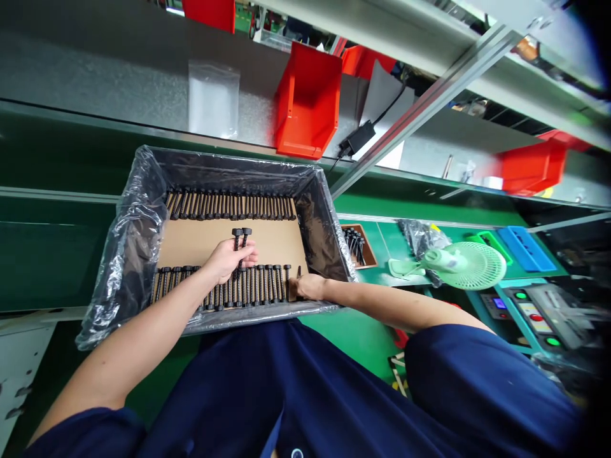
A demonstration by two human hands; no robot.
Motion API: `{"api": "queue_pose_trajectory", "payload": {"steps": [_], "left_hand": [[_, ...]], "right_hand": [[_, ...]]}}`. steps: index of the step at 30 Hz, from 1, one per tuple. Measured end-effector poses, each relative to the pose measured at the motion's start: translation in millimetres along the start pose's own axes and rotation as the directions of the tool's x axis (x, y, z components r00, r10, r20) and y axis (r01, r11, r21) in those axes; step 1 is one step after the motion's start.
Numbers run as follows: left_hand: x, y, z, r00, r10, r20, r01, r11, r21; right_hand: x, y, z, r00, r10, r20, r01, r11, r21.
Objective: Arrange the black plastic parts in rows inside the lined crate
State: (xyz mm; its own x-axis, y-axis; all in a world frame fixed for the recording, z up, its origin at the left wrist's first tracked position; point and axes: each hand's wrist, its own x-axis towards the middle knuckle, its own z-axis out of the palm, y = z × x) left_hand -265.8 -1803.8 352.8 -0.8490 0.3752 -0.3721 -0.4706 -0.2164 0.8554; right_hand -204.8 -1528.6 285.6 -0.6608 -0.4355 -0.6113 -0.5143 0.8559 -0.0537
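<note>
My left hand (230, 259) is closed around two black bolt-like parts (245, 233), their wide heads up, above the middle of the cardboard sheet (191, 242). At the right end of the near row (260, 283) of similar parts, my right hand (310, 287) is low in the box with its fingers curled around a dark part (299, 271), mostly hidden by the hand. A second row (231, 205) lies along the far side of the cardboard. Around it all stands a box lined with dark plastic film (143, 184).
A small brown tray (368, 254) with more black parts sits right of the box. Beyond it are a green fan (470, 266), a blue bin (527, 248) and a button panel (534, 318). The shelf behind carries a red bin (310, 121) and a clear bag (213, 100).
</note>
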Motion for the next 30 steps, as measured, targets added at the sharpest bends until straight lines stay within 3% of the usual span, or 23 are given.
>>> {"api": "queue_pose_trajectory", "payload": {"steps": [6,10,13,16,18,19,20,21,23,26,28,30], "left_hand": [[0,2,0.3,1.000,-0.021,-0.013,0.021,1.000,0.010],[-1,3,0.4,0.998,-0.058,-0.010,0.058,0.998,-0.017],[-2,6,1.4,0.996,-0.089,-0.016,0.088,0.994,-0.058],[-2,8,2.4,0.995,-0.104,-0.007,0.102,0.988,-0.117],[-1,8,3.0,0.995,-0.101,-0.016,0.098,0.986,-0.133],[-1,7,3.3,0.995,-0.094,-0.023,0.090,0.987,-0.133],[-1,6,3.6,0.996,-0.084,-0.027,0.079,0.988,-0.130],[0,4,3.9,0.997,-0.069,-0.025,0.066,0.990,-0.125],[0,0,4.0,0.999,-0.038,0.022,0.040,0.992,-0.121],[-1,-4,3.4,0.995,0.015,0.100,0.000,0.989,-0.147],[-2,-4,3.6,0.995,0.030,0.097,-0.013,0.984,-0.175],[-3,-2,5.2,0.996,0.027,0.088,-0.010,0.980,-0.197]], "right_hand": [[10,-7,3,0.979,-0.195,0.066,0.206,0.944,-0.257],[13,-5,7,0.941,-0.319,0.112,0.338,0.875,-0.348],[12,-1,6,0.935,-0.345,0.084,0.352,0.869,-0.348],[8,3,-11,0.958,-0.285,-0.041,0.271,0.940,-0.209],[6,0,-32,0.952,-0.173,-0.252,0.186,0.982,0.029],[6,-4,-44,0.925,-0.081,-0.370,0.167,0.964,0.207],[7,-10,-56,0.889,0.029,-0.456,0.178,0.897,0.404],[8,-19,-68,0.859,0.133,-0.494,0.219,0.777,0.591],[14,-39,-87,0.854,0.234,-0.464,0.335,0.436,0.835],[28,-70,-103,0.877,0.243,-0.414,0.429,-0.009,0.903],[37,-84,-106,0.872,0.285,-0.397,0.457,-0.185,0.870],[43,-92,-106,0.870,0.300,-0.392,0.473,-0.280,0.836]]}}
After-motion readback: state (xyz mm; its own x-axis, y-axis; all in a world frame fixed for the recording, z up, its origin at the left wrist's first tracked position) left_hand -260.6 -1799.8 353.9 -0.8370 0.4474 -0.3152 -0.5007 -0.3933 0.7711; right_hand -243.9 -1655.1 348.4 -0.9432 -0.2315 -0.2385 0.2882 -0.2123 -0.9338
